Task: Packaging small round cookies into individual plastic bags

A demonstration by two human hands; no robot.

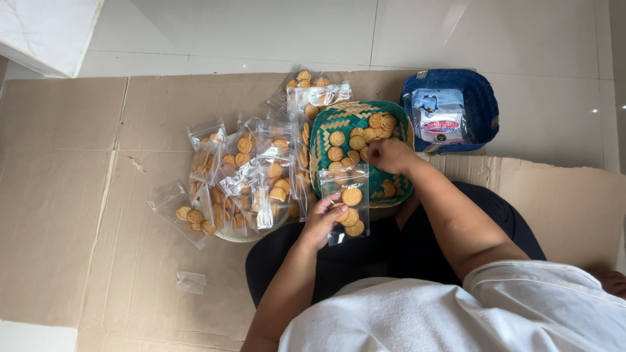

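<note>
**Biscuit bagging on cardboard sheet**

Left hand (321, 221) gripped a clear bag (348, 203) holding round biscuits. Right hand (386, 155) was closed on biscuits in the green woven basket (326, 133) (near the cardboard's (65, 195) far edge). Filled bags (251, 176) lay piled beside it; blue basket (479, 98) occupied the far right corner.

A heap of filled clear bags (251, 173) is crowding the cardboard sheet (59, 195) just left of a green woven basket (324, 133). A blue basket (482, 98) is blocking its right side. Bare cardboard is lying open far left.
</note>
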